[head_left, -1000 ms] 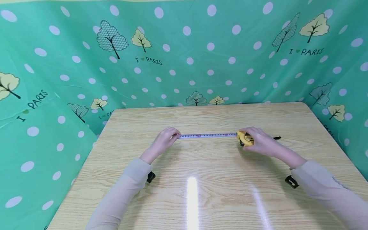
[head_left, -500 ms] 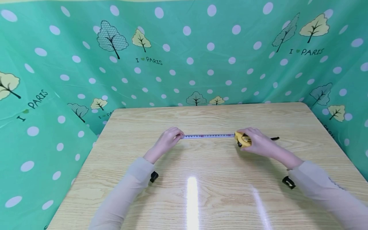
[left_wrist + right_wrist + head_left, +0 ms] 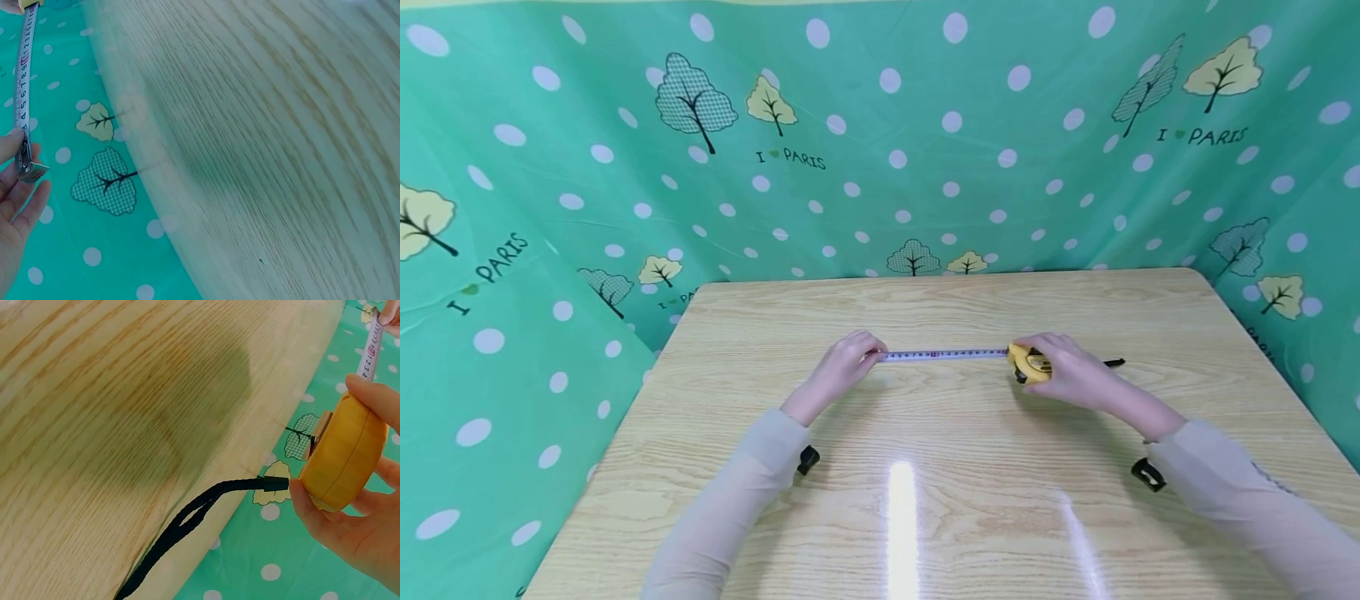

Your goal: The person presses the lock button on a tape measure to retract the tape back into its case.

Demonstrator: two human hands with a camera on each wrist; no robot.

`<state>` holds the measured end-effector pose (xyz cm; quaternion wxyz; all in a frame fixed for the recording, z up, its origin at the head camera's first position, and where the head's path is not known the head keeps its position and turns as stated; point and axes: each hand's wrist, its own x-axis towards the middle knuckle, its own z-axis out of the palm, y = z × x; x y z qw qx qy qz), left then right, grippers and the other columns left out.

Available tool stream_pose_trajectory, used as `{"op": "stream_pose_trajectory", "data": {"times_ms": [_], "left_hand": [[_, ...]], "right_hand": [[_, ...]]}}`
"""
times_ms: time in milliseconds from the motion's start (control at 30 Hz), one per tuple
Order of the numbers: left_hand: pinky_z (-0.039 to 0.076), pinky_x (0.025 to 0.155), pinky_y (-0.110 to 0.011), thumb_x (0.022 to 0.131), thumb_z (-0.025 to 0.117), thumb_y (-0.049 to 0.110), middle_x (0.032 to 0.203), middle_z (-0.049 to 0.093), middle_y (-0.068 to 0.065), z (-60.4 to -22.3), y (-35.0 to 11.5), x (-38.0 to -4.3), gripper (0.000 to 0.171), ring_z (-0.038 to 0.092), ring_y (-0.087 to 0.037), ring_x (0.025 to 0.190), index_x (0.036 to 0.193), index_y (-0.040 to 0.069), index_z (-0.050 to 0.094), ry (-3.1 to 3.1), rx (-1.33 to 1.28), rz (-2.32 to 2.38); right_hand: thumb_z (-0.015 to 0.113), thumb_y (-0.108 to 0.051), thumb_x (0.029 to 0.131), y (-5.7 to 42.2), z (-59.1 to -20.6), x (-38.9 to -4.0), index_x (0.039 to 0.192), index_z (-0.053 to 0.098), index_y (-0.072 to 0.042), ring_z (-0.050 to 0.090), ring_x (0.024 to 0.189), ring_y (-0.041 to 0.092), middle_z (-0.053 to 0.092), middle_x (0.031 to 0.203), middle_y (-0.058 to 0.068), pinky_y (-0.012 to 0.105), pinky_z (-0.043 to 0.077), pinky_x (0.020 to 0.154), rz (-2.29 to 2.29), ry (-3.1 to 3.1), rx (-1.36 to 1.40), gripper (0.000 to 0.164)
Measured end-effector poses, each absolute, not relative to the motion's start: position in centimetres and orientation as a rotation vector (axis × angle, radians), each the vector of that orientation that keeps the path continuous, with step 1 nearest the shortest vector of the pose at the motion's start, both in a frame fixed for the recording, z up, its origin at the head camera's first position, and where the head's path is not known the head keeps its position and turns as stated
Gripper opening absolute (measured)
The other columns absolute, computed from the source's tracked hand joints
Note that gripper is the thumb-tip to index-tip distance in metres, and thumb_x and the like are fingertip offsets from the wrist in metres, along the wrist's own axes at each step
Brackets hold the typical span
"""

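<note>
A yellow tape measure [image 3: 1028, 364] is gripped by my right hand [image 3: 1070, 369], thumb and fingers round its case. Its white blade [image 3: 945, 355] runs straight across to my left hand [image 3: 847, 362]. In the left wrist view, the thumb and fingers of that hand pinch the blade just behind its metal end hook [image 3: 31, 171]. A black wrist strap [image 3: 206, 500] hangs from the case in the right wrist view. Both hands are above the table, and the numbers on the blade face up.
A light wood-grain table [image 3: 925, 433] lies beneath both hands. Behind it and at its sides hangs a green dotted curtain [image 3: 917, 167] printed with trees. Small black pieces show under each wrist, the left one [image 3: 808, 460] and the right one [image 3: 1147, 474].
My hands have drawn slightly closer: the left has shifted right and the right has shifted left. The stretch of blade between them is shorter.
</note>
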<state>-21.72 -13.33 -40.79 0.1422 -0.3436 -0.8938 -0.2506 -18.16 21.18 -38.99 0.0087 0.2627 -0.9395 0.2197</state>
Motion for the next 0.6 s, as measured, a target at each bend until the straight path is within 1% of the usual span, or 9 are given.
{"op": "stream_pose_trajectory", "data": {"times_ms": [433,600], "left_hand": [[0.048,0.063,-0.019,0.079,0.065,0.006,0.079,0.061,-0.001,-40.71,-12.80,-21.76,0.005,0.054,-0.011,0.073,0.084,0.006,0.063,-2.547,-1.018,-0.708],[0.047,0.063,-0.019,0.080,0.064,0.007,0.079,0.061,-0.001,-40.79,-12.37,-21.77,0.004,0.054,-0.011,0.073,0.084,0.006,0.063,-2.542,-1.040,-0.708]], "right_hand": [[0.077,-0.018,0.067,20.91,-38.75,-18.14,0.124,0.046,-0.003,0.046,0.103,0.040,0.050,0.115,0.023,0.049,0.047,0.074,0.668,-2.937,0.827,0.067],[0.077,-0.018,0.066,20.82,-38.72,-18.16,0.123,0.046,-0.002,0.047,0.101,0.038,0.051,0.113,0.021,0.048,0.047,0.073,0.663,-2.921,0.848,0.067]]}}
